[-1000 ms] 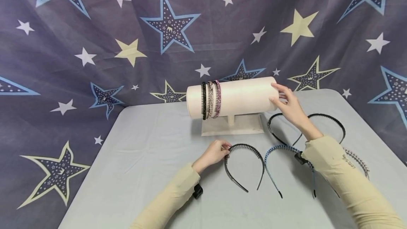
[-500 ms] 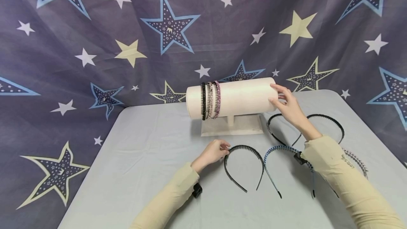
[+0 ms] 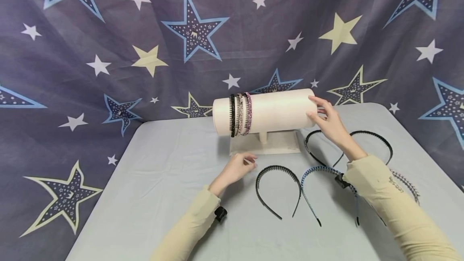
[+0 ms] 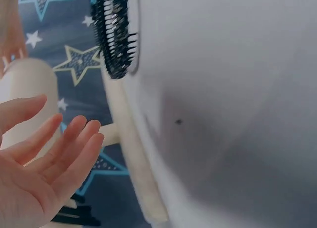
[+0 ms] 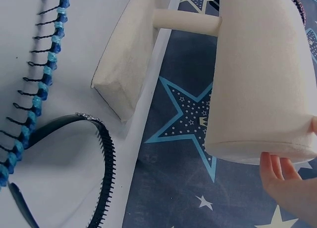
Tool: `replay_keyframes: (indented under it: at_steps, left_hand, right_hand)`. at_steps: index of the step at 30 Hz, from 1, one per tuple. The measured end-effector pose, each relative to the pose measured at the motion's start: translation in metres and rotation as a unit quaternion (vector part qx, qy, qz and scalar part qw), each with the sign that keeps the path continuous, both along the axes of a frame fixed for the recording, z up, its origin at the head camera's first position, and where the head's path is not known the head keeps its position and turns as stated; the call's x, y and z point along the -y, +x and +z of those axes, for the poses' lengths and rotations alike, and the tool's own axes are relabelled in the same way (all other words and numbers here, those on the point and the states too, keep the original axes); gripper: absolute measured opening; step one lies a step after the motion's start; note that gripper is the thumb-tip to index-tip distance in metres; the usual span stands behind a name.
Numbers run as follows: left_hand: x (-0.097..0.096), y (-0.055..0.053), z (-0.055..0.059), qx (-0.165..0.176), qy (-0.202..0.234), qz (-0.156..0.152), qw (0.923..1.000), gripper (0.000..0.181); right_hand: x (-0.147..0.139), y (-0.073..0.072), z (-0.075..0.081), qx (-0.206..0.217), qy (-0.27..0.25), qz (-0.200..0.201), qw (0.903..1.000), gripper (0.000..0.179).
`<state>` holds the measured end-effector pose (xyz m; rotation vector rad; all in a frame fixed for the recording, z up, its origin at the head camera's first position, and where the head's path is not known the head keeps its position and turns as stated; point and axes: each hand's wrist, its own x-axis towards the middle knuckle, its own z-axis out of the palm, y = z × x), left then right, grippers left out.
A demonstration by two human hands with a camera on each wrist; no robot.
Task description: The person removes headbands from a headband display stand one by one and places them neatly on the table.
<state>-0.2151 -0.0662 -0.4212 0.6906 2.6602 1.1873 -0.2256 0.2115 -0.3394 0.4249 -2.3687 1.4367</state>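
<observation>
A white cylindrical headband display stand [image 3: 280,110] stands at the back of the table. My right hand [image 3: 330,124] holds the roll's right end, thumb in front and fingers at its rim and end face. On the roll's left part sit a black headband [image 3: 233,118], a silvery headband [image 3: 239,118] and a pink-purple headband [image 3: 248,116]. My left hand [image 3: 235,169] hovers left of a dark toothed headband [image 3: 277,167], apart from it, in front of the stand's base. The left wrist view shows that palm with fingers extended and nothing held.
A blue headband [image 3: 320,168] lies touching the dark one's right side. Behind the right forearm lie two black headbands, one with its arch [image 3: 377,134] in view, and a partly hidden grey-white headband [image 3: 407,182]. A star-patterned curtain [image 3: 195,75] hangs behind the table.
My left hand has let go of the dark headband and moved left and slightly away. The headband stays where it lay. My right hand remains on the roll's end.
</observation>
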Motion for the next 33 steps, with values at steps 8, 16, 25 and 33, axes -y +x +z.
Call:
replay_keyframes:
  at_steps: [8,16,25,33]
  left_hand:
    - [0.007,-0.001,0.017,-0.083,0.032,0.054,0.9946,0.025]
    - [0.016,0.001,0.037,-0.182,0.117,0.140,0.9662,0.021]
    - [0.016,0.000,0.046,-0.250,0.166,0.204,0.9321,0.019]
    - [0.013,-0.005,0.049,-0.279,0.168,0.242,0.9139,0.023]
  right_hand:
    - [-0.001,0.000,0.000,-0.003,0.000,-0.002,1.0000,0.046]
    - [0.000,0.000,-0.001,-0.008,0.002,-0.001,1.0000,0.045]
    - [0.000,-0.001,-0.001,-0.010,0.001,0.000,0.9999,0.045]
    - [-0.001,0.000,-0.001,-0.006,-0.003,-0.001,1.0000,0.045]
